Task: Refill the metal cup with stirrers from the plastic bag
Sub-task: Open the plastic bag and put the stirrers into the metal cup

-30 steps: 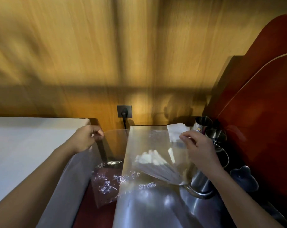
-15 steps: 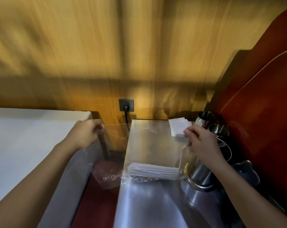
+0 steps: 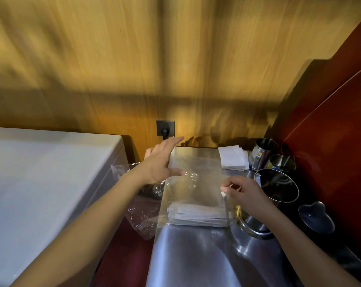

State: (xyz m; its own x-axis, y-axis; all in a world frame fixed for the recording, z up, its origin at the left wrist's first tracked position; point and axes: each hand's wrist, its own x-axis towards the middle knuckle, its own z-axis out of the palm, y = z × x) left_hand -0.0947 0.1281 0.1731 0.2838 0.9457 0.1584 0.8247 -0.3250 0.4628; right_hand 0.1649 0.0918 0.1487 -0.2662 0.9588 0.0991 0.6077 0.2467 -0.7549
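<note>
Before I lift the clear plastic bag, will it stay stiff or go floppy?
Probably floppy: the plastic bag is thin and wrinkled. The stirrers heaped at one end would likely make it sag there. Its glossy film may slip.

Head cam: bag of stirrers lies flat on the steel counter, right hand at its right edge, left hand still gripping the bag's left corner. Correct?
Not quite. In the head view the left hand is open, fingers spread, with no grip on the plastic bag. The rest holds: the stirrers lie flat inside it on the steel counter, and the right hand is at its right edge.
</note>
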